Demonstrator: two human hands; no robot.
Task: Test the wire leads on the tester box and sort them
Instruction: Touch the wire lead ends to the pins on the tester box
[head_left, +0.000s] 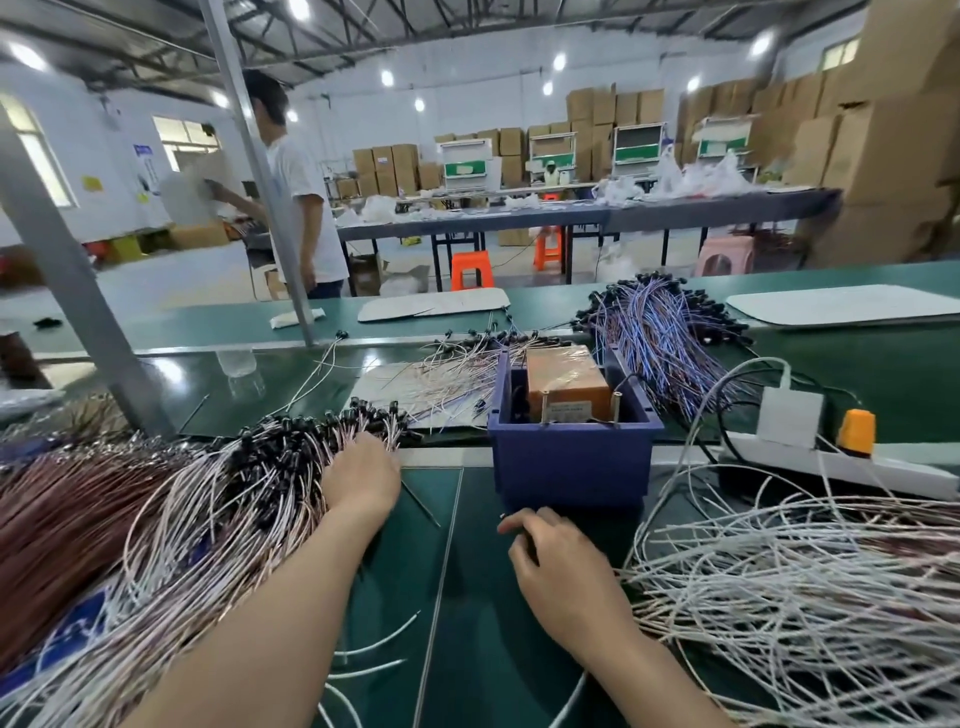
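The tester box (569, 387), orange and wrapped in clear film, sits inside a blue plastic bin (571, 457) with two brass posts at its front. My left hand (361, 475) reaches into a big pile of white and brown wire leads with black ends (249, 467) on the left; its fingers are buried among them. My right hand (558, 561) rests on the green table just in front of the bin, fingers curled, seemingly pinching a thin lead end. A loose heap of white leads (805, 597) lies at the right.
Blue and purple leads (665, 332) lie behind the bin, pale leads (457, 374) on a sheet to its left. A white power strip (841, 462) with an orange plug sits at right. A metal post (78, 291) rises at left. A person stands beyond the table.
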